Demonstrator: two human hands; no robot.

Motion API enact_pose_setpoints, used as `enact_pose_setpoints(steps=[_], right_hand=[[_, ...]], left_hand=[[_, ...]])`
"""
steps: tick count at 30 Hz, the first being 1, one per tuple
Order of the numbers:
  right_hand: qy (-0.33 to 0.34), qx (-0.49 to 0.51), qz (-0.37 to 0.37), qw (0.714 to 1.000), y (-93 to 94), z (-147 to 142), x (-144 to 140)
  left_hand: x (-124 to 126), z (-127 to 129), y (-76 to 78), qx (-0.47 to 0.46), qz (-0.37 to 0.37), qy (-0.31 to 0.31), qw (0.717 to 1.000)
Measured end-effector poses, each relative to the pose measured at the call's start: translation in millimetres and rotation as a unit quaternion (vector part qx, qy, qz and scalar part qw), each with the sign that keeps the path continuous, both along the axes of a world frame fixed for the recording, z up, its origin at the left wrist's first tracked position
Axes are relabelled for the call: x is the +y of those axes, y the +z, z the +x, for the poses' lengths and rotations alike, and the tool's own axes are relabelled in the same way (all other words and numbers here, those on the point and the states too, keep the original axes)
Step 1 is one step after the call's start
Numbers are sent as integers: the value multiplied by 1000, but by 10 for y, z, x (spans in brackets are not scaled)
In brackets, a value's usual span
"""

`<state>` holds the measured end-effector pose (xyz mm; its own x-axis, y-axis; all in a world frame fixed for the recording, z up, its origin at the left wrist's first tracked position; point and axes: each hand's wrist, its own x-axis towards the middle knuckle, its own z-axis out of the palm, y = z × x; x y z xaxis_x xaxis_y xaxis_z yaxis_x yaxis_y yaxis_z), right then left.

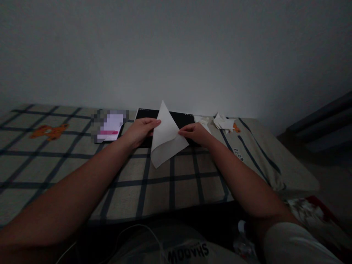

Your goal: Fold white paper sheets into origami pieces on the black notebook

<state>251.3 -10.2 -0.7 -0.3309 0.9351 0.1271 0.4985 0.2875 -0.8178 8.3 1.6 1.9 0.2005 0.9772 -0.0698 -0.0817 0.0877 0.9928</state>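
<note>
A folded sheet of white paper is held up between my two hands, one corner pointing upward and a loose flap hanging toward me. On its left edge, my left hand pinches the paper between thumb and fingers. My right hand grips the right edge near the fold with its fingertips. Behind and beneath the paper lies a flat black board or notebook with small light marks along its far edge; the hands and paper cover much of it.
To the left lies a phone or tablet with a lit, partly blurred screen. Crumpled white paper pieces rest at the right on the checked cloth. A wall stands behind. A plastic bottle is low at the right.
</note>
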Motion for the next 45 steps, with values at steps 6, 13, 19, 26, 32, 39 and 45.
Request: enact_pose_setpoints(steps=[6,13,19,26,32,39,45], right_hand=[[-8,6,-11,1000,-14,9,12],[0,-5,-22,1000,-12,-10,-8],[8,45,-56,997,-6,-17,-24],[29,170,-114,978,-62,-52,18],[-7,147,-65,987,-40,-154,-17],[-25,119,-60,991,-61,-152,-7],[-11,112,-47,993,-56,-179,-20]], left_hand=[[23,0,-24,14,-16,20,1000],[-2,-3,2,5,-12,1,1000],[28,-5,-44,20,19,31,999],[-24,22,-37,76,44,74,993],[-150,160,-34,92,49,32,994],[-194,210,-8,56,5,-30,998],[-160,212,-11,54,16,17,998]])
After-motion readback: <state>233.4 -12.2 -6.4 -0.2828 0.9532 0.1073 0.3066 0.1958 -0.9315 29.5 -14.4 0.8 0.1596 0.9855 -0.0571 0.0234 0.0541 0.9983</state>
